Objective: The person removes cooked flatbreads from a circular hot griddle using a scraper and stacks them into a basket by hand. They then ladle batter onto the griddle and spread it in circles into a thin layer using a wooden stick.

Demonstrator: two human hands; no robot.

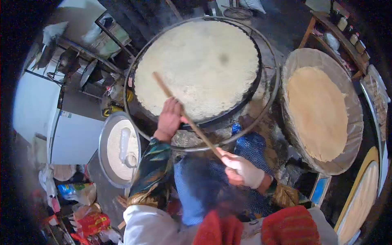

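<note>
A long wooden stick (202, 135) slants over the near edge of a large round griddle, which is covered by a pale, thin flatbread (200, 61). My right hand (241, 168), with a whitish covering over its back, is closed around the stick's lower end. Farther up, my left hand (170, 118) lies against the stick near the griddle's front rim; its fingers are together and partly over the wood. The stick's far tip is above the left part of the flatbread. A metal ring (192, 149) surrounds the griddle.
At the right, a large round basket (356, 118) holds a tan flatbread. A metal basin (107, 173) of pale flour or batter with a clear scoop stands at the left. Plastic packages (92, 222) lie lower left, and a wooden shelf (341, 41) with bottles is upper right.
</note>
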